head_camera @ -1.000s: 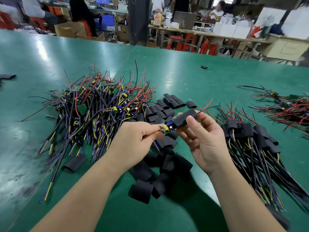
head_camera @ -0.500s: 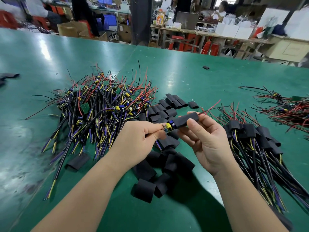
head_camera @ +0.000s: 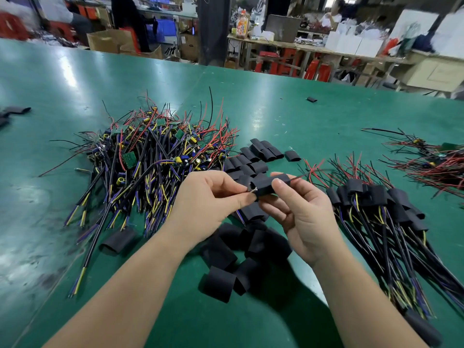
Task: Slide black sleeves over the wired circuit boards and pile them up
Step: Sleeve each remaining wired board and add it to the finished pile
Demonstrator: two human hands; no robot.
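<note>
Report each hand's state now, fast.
Left hand: pinching the exposed end of the circuit board.
Right hand: gripping the black sleeve that covers the board.

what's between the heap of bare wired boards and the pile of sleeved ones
Head view: loose black sleeves lie scattered there on the table, with the right hand gripping one sleeve and the left hand pinching the board inside it.
</note>
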